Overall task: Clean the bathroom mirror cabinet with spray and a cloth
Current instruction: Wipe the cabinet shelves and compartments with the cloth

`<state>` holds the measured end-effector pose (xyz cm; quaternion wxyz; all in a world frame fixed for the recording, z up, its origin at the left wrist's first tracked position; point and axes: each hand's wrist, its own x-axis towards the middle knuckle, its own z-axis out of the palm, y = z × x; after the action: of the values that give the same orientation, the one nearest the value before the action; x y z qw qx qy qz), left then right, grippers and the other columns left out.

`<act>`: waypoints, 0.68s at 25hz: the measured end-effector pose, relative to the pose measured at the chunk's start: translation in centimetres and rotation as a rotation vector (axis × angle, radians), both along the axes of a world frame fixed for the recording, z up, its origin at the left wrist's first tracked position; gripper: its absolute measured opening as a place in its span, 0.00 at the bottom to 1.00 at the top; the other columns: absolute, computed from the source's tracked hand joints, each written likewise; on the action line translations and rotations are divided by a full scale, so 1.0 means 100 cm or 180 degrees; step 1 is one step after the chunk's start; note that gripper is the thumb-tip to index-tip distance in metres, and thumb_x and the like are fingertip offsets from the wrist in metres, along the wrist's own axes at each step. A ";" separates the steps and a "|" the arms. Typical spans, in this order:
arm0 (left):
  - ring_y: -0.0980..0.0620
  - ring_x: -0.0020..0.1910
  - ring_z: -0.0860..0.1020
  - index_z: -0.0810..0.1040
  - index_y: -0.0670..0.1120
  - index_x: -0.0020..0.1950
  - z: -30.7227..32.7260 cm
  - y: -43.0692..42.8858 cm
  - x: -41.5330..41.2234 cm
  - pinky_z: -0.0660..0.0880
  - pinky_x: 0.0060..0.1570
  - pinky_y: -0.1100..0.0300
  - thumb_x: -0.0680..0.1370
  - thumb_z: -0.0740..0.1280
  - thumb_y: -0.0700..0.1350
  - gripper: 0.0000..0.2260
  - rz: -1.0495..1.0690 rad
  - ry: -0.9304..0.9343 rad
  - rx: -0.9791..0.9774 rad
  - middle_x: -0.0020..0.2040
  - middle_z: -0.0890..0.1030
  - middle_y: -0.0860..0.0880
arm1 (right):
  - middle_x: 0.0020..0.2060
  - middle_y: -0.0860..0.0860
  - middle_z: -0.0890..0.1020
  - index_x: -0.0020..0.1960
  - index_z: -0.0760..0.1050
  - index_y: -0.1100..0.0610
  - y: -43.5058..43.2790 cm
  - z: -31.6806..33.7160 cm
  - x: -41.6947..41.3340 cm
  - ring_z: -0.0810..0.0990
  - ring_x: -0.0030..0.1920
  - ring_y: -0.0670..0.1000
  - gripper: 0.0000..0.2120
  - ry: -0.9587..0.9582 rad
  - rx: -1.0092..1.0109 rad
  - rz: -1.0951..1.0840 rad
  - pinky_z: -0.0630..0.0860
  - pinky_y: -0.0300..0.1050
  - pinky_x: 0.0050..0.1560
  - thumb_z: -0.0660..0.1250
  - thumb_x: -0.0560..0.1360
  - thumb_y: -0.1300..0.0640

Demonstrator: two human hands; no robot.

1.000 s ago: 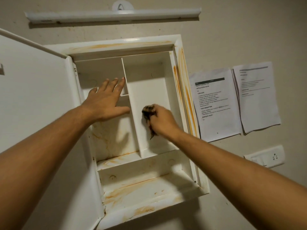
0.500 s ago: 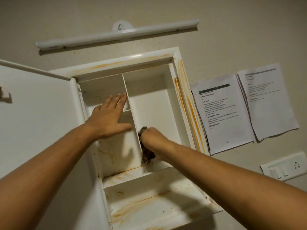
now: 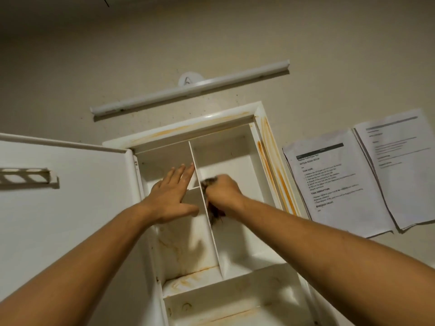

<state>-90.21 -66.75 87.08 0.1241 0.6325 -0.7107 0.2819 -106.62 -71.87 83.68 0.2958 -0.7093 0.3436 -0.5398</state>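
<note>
At the centre of the frame the white mirror cabinet (image 3: 259, 109) stands open, its door (image 3: 82, 208) swung out across the left side of the picture with a slotted white rack (image 3: 26, 176) fixed to its inner face. A thin vertical divider (image 3: 215, 243) splits the upper interior into a left and a right compartment. The right hand (image 3: 223, 191) is inside the right compartment, fingers curled tight round a dark, ragged cloth (image 3: 215, 215). The cloth is bunched in the fist and pressed against the right face of the divider, with its loose end hanging below the hand. The left hand (image 3: 171, 196) is spread flat over the left compartment, fingers straight and together, thumb out toward the divider, gripping nothing (whether the palm touches the back wall cannot be told). Its index fingertip lies at the divider's front edge. Orange-brown stains (image 3: 268, 142) streak the frame along the top and down the right side, and more mark the lower back wall of the left compartment and the shelf (image 3: 188, 278) beneath it. Above the cabinet a white tube-light fitting (image 3: 188, 89) runs slanted across the beige wall. At the right of the frame two printed sheets are stuck to the wall side by side. The nearer sheet (image 3: 334, 184) shows the headings "INITIAL SCENE SETUP", "TASK GOAL", "TASK DESCRIPTION" and "REQUIRED PROPS", with the smaller lines too blurred to read. The farther sheet (image 3: 400, 165) is illegible.
</note>
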 end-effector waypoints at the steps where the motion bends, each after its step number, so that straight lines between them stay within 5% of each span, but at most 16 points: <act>1: 0.47 0.83 0.37 0.32 0.59 0.81 0.001 -0.001 -0.001 0.51 0.80 0.39 0.61 0.57 0.71 0.55 -0.0008 0.0077 -0.0019 0.84 0.35 0.50 | 0.44 0.56 0.85 0.51 0.83 0.57 -0.003 0.025 0.003 0.85 0.45 0.60 0.12 -0.0221 -0.0195 -0.0034 0.85 0.56 0.51 0.64 0.71 0.60; 6: 0.46 0.82 0.36 0.31 0.60 0.81 -0.002 -0.003 -0.002 0.49 0.80 0.40 0.60 0.54 0.72 0.55 -0.0021 0.0123 -0.0179 0.83 0.34 0.50 | 0.41 0.50 0.86 0.50 0.83 0.53 -0.011 -0.053 0.000 0.84 0.42 0.55 0.10 0.0112 -0.0589 -0.0023 0.84 0.54 0.47 0.64 0.75 0.60; 8: 0.46 0.82 0.36 0.31 0.60 0.81 -0.002 -0.004 -0.001 0.48 0.80 0.40 0.60 0.54 0.72 0.55 0.0016 0.0081 -0.0208 0.83 0.34 0.50 | 0.40 0.53 0.85 0.46 0.82 0.55 -0.009 -0.030 -0.002 0.84 0.43 0.57 0.09 0.0249 -0.0478 -0.0005 0.84 0.55 0.48 0.64 0.73 0.63; 12: 0.47 0.82 0.36 0.31 0.60 0.81 -0.004 -0.006 -0.003 0.50 0.79 0.42 0.60 0.54 0.71 0.54 0.0080 0.0030 -0.0268 0.83 0.34 0.51 | 0.41 0.52 0.85 0.42 0.80 0.55 -0.010 0.075 0.010 0.84 0.46 0.58 0.06 -0.0669 -0.0603 0.0080 0.83 0.57 0.53 0.66 0.74 0.61; 15: 0.47 0.82 0.36 0.29 0.61 0.79 -0.003 -0.005 -0.004 0.50 0.79 0.42 0.60 0.52 0.71 0.53 0.0137 0.0033 -0.0232 0.83 0.34 0.51 | 0.41 0.48 0.86 0.46 0.82 0.52 -0.022 0.039 0.024 0.85 0.44 0.56 0.10 -0.0588 -0.0536 0.0078 0.84 0.58 0.51 0.64 0.73 0.49; 17: 0.47 0.83 0.36 0.29 0.62 0.78 -0.004 -0.004 -0.004 0.50 0.79 0.42 0.60 0.52 0.71 0.52 0.0138 0.0007 -0.0273 0.83 0.35 0.52 | 0.42 0.49 0.86 0.48 0.84 0.51 -0.018 0.021 0.023 0.85 0.42 0.56 0.10 -0.0731 -0.0270 0.0236 0.85 0.57 0.47 0.64 0.75 0.50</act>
<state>-90.59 -67.15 86.64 0.1458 0.6422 -0.6839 0.3140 -104.36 -73.63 85.78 0.3227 -0.6669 0.2580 -0.6202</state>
